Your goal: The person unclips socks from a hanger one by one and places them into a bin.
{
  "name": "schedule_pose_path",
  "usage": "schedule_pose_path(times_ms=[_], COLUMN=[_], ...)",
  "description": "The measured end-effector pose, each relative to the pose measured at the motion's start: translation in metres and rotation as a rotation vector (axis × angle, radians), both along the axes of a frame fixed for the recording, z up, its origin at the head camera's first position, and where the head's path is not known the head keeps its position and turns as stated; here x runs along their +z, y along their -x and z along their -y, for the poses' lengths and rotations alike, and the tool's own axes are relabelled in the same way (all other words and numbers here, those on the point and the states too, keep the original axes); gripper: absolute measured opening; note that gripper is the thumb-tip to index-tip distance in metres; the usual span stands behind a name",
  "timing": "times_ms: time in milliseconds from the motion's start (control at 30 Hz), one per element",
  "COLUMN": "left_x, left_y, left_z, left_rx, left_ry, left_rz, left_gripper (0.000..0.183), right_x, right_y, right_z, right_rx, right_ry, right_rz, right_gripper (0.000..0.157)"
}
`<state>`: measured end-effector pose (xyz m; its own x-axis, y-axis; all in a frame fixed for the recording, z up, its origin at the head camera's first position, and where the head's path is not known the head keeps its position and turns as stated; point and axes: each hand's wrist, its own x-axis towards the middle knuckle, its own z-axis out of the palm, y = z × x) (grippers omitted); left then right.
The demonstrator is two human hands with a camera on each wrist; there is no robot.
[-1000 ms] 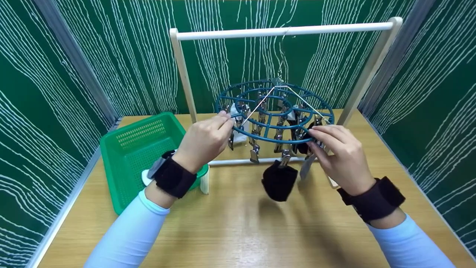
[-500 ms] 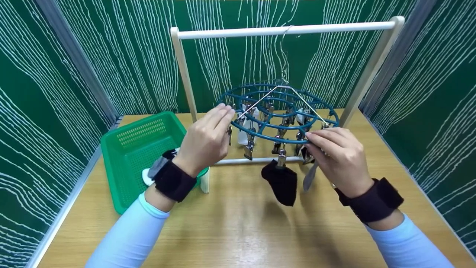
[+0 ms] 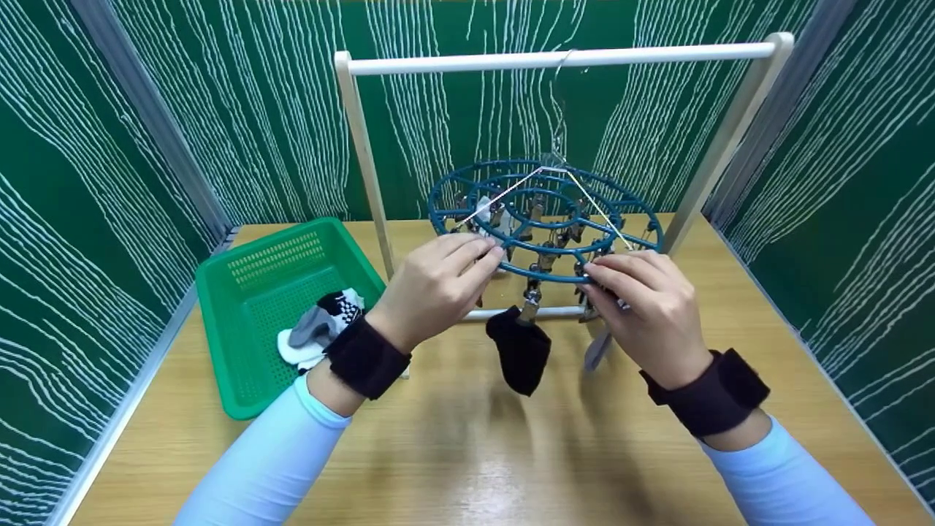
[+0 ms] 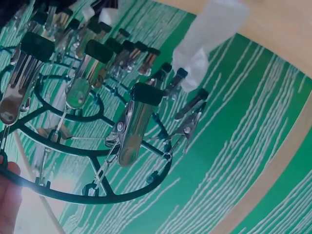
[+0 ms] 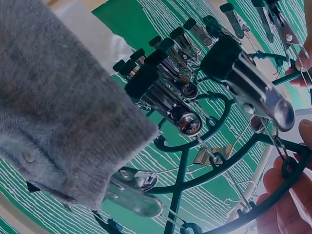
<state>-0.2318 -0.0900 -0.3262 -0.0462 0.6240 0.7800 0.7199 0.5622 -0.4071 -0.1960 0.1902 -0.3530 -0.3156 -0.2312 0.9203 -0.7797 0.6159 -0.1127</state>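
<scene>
A round blue-green clip hanger hangs by a hook and strings from a white bar. My left hand pinches its front rim left of centre. The right hand holds the rim on the right, its fingers showing behind the ring in the right wrist view. Metal clips dangle around the hanger. A black sock hangs from a front clip between my hands. Beneath the right hand hangs a grey sock, partly hidden in the head view. A white cloth piece hangs toward the back.
The white bar belongs to a wooden stand with a post on each side. At left, a green basket holds white, grey and black socks. Green walls with white lines enclose the wooden table.
My left hand has left its earlier spot on the rim and taken hold farther right. The right hand has shifted slightly left. The hanger has turned, carrying the black sock leftward.
</scene>
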Motion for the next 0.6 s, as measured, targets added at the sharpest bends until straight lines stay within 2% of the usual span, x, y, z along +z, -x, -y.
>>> schedule_pose_path(times_ms=[133, 233, 400, 433, 600], left_x=[0.000, 0.001, 0.001, 0.000, 0.000], left_y=[0.001, 0.000, 0.000, 0.000, 0.001], left_z=[-0.001, -0.002, -0.003, -0.003, -0.002], left_rx=[0.001, 0.013, 0.031, 0.035, 0.048], left_ry=[0.005, 0.016, 0.021, 0.021, 0.018], left_rz=[-0.002, -0.006, 0.004, 0.007, 0.019], left_gripper=[0.013, 0.013, 0.012, 0.012, 0.012], right_x=[0.000, -0.002, -0.008, -0.010, -0.017], right_y=[-0.003, -0.009, -0.019, -0.021, -0.024], right_z=[0.004, 0.009, 0.019, 0.021, 0.029], right_rx=[-0.010, 0.013, 0.073, 0.070, 0.036], right_ry=[0.013, 0.055, 0.100, 0.087, -0.008], right_rz=[0.008, 0.002, -0.022, -0.017, 0.057], right_gripper=[0.032, 0.030, 0.015, 0.017, 0.044])
